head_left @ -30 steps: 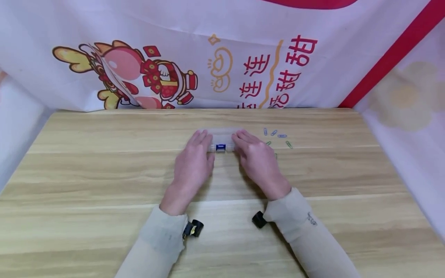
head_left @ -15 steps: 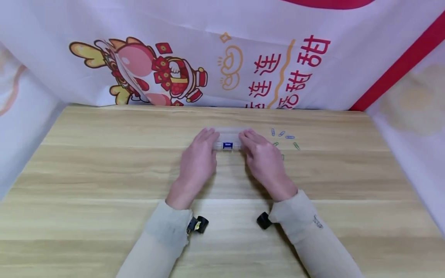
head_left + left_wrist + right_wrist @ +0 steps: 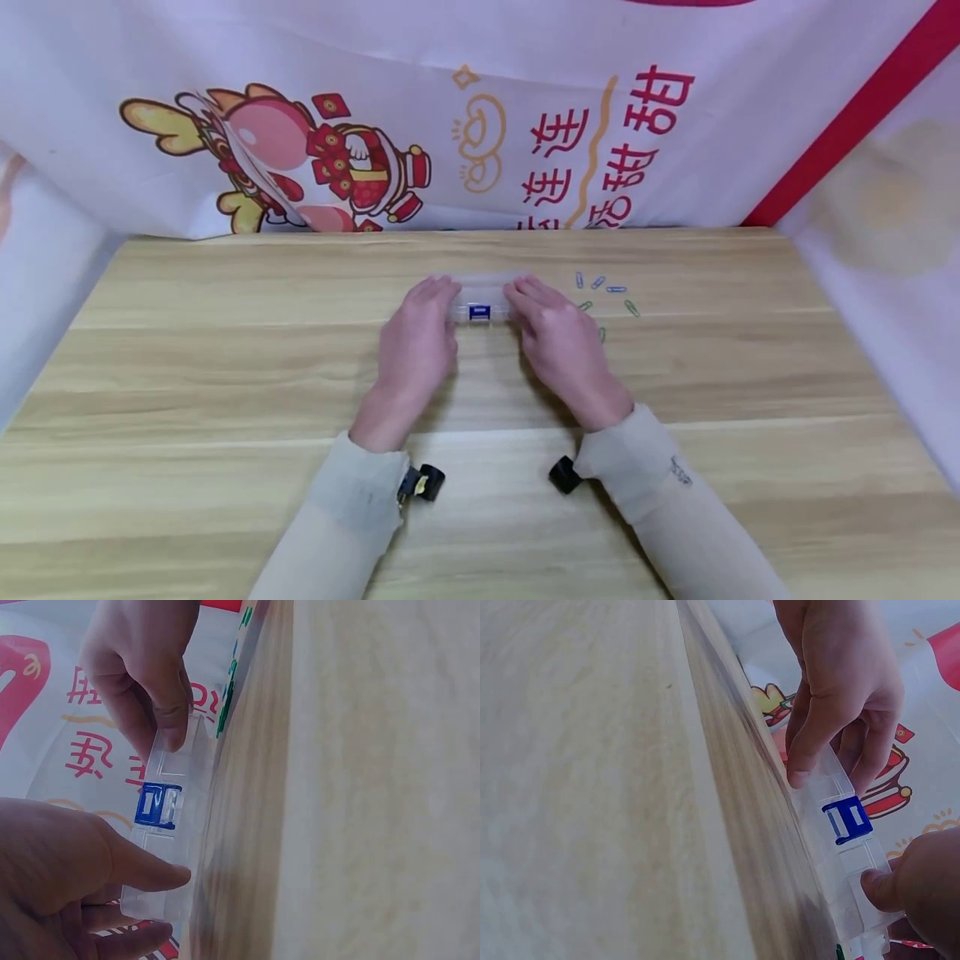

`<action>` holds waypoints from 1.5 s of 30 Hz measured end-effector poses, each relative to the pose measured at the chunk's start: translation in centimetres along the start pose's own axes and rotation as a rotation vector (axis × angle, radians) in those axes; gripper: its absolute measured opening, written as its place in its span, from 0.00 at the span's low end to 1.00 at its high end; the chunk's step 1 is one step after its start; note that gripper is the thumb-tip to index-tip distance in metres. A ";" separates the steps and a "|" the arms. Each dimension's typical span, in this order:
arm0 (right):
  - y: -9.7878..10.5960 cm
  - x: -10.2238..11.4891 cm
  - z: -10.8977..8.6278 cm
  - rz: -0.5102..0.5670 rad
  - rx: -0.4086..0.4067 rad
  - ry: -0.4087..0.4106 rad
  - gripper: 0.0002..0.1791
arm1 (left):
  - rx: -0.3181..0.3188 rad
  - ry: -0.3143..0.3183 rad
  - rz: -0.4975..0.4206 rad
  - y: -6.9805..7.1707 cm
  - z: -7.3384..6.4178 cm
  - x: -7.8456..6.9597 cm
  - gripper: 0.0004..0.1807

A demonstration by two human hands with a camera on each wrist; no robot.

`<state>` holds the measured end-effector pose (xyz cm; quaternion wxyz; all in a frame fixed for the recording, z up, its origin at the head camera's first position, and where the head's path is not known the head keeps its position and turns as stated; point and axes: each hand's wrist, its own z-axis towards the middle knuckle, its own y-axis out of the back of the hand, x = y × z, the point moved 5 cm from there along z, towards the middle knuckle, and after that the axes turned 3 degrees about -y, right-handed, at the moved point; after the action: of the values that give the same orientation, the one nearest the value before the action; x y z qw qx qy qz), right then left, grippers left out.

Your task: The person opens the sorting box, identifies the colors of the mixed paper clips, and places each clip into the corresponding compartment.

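Observation:
A clear plastic storage box with a blue latch on its near side sits at the middle back of the table. My left hand grips its left end, thumb on the near wall and fingers over the top. At the other end my right hand holds it the same way. In the left wrist view the blue latch shows between the two thumbs, on the box's front wall. The right wrist view shows the box low against the wood. Both hands hide the box's ends.
Several blue paper clips and green paper clips lie on the wooden table, just right of my right hand. Behind the table's back edge hangs a white cloth with a cartoon and red lettering.
Both hands keep their hold on the box, which stays in place on the table. The head view shifts slightly sideways and back; the paper clips lie as before.

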<state>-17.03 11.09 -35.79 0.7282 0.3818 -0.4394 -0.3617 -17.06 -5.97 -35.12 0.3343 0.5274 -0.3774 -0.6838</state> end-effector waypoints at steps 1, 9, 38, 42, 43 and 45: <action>-0.1 0.1 0.0 -0.002 0.002 -0.001 0.20 | 0.006 0.005 0.005 0.0 0.0 0.1 0.27; 0.0 0.1 -0.1 -0.016 -0.018 -0.001 0.20 | 0.037 -0.007 0.021 -0.3 0.1 0.1 0.28; -1.0 1.1 0.0 0.138 -0.139 0.216 0.20 | 0.067 0.005 0.026 0.0 0.2 0.6 0.26; -1.0 1.1 0.2 0.143 -0.147 0.209 0.20 | 0.069 0.009 0.018 0.0 0.2 0.6 0.26; -1.0 1.1 0.2 0.146 -0.149 0.205 0.20 | 0.071 0.010 0.016 0.0 0.2 0.6 0.26; -1.0 1.0 0.3 0.152 -0.148 0.196 0.20 | 0.074 0.009 0.014 0.0 0.2 0.6 0.27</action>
<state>-17.12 9.71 -36.22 0.8189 0.3262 -0.3661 -0.2982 -17.42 -6.42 -35.38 0.3211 0.5399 -0.4047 -0.6646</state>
